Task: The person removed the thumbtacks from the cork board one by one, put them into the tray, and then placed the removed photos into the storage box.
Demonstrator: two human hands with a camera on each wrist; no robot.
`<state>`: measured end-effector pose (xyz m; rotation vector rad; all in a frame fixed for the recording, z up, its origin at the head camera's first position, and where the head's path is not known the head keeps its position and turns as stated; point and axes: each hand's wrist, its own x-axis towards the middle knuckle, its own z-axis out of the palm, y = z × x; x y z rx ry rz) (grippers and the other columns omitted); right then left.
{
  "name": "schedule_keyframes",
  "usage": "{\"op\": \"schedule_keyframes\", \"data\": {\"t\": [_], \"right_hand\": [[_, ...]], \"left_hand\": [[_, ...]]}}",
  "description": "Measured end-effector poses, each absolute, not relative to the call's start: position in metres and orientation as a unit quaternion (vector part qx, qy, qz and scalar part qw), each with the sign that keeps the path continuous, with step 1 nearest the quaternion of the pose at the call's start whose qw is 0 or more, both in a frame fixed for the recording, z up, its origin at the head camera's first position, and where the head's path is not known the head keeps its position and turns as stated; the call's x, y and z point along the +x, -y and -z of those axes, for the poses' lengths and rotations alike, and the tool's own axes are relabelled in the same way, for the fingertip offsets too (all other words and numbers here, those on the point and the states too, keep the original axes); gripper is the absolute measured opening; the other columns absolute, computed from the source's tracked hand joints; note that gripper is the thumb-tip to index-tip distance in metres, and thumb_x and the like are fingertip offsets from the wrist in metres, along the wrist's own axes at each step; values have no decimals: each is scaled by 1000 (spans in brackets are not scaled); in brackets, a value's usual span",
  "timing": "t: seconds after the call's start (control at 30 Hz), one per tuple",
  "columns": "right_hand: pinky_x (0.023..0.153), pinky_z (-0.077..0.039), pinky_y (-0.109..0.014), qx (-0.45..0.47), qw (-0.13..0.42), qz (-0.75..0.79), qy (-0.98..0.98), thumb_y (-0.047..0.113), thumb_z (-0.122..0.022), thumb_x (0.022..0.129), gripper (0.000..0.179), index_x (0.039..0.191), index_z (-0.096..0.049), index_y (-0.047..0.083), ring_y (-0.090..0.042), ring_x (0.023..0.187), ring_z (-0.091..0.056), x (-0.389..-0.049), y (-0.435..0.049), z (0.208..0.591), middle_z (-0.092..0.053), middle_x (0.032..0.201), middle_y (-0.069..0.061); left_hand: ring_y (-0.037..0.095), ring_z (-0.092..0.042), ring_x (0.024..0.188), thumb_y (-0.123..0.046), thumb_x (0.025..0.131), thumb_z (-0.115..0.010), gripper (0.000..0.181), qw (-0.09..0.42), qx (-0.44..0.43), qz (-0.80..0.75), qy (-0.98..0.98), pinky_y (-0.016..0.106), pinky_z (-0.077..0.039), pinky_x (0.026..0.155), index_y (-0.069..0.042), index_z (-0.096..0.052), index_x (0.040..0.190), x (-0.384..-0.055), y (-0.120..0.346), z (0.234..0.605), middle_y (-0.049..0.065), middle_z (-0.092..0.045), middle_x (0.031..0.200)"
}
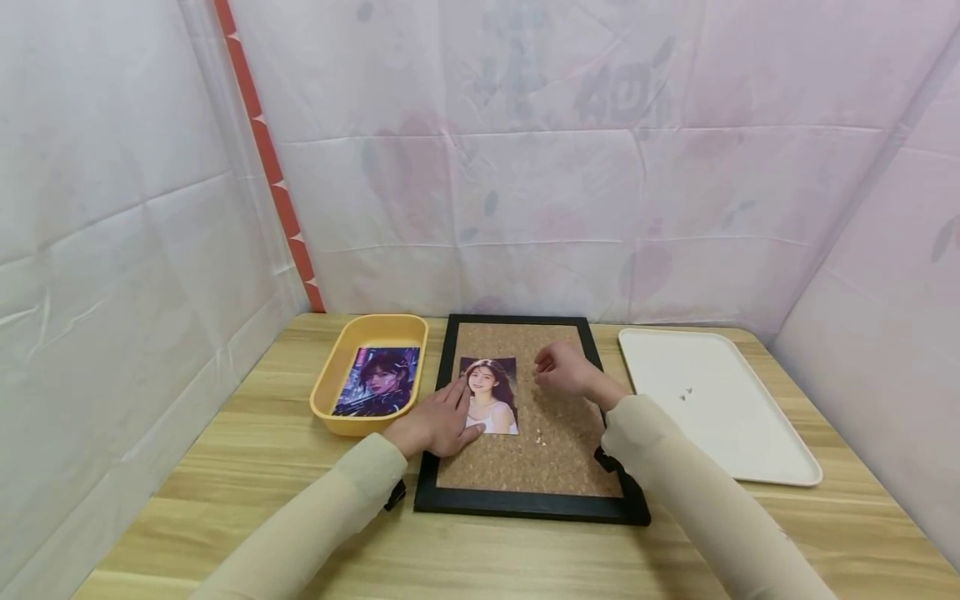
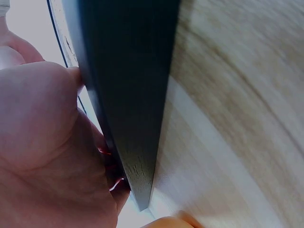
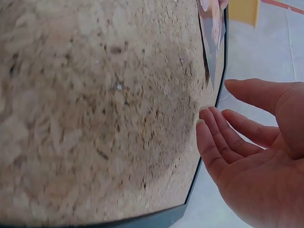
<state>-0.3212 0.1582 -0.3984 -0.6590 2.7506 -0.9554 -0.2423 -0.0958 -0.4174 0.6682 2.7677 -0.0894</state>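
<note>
A corkboard (image 1: 517,471) in a black frame lies on the table, with a portrait photo (image 1: 504,417) on its left half. My left hand (image 1: 441,422) rests flat with spread fingers across the photo's left edge and the frame's left side. In the left wrist view, its palm sits right beside the black frame (image 2: 123,90). Over the cork, to the right of the photo, hovers my right hand (image 1: 566,371). The right wrist view shows its loosely bent fingers (image 3: 228,140) apart from the thumb, with nothing between them. Small pale bits (image 1: 541,437) lie on the cork below the photo's lower right.
Left of the board stands a yellow bin (image 1: 324,392) holding a dark, colourful picture card (image 1: 381,383). On the right, a white tray (image 1: 750,417) carries a few tiny pieces (image 1: 686,394). Pale printed curtains (image 1: 525,183) enclose the back and sides of the wooden table (image 1: 247,450).
</note>
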Motion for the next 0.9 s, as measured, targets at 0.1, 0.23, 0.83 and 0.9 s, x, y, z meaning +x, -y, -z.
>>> {"op": "schedule_keyframes", "data": {"t": [0.1, 0.23, 0.83, 0.9], "right_hand": [[91, -56, -47, -218, 76, 306, -924, 0, -68, 92, 30, 118, -63, -15, -33, 102, -68, -323, -154, 400, -71, 107, -21], [92, -55, -46, -200, 88, 292, -931, 3, -69, 93, 30, 120, -65, -10, -29, 103, -67, -323, -149, 399, -71, 109, -17], [93, -55, -45, -169, 116, 334, -920, 1, -66, 93, 34, 125, -61, -10, -28, 106, -64, -321, -132, 405, -68, 114, -18], [93, -55, -45, -163, 117, 338, -919, 2, -67, 94, 35, 126, -61, -10, -29, 106, -64, -321, -130, 404, -67, 115, -18]], "left_hand": [[31, -12, 158, -52, 109, -33, 76, 143, 234, 31, -961, 42, -19, 126, 2, -22, 161, -242, 95, 417, 19, -11, 170], [31, -10, 158, -51, 110, -33, 76, 147, 234, 36, -961, 41, -17, 126, 2, -20, 161, -244, 95, 420, 19, -9, 171], [30, -13, 157, -54, 109, -32, 77, 144, 230, 46, -961, 40, -18, 126, 1, -22, 161, -241, 94, 417, 17, -12, 171], [30, -13, 157, -54, 109, -32, 77, 144, 230, 46, -961, 40, -18, 126, 1, -22, 162, -241, 94, 417, 17, -12, 171]]}}
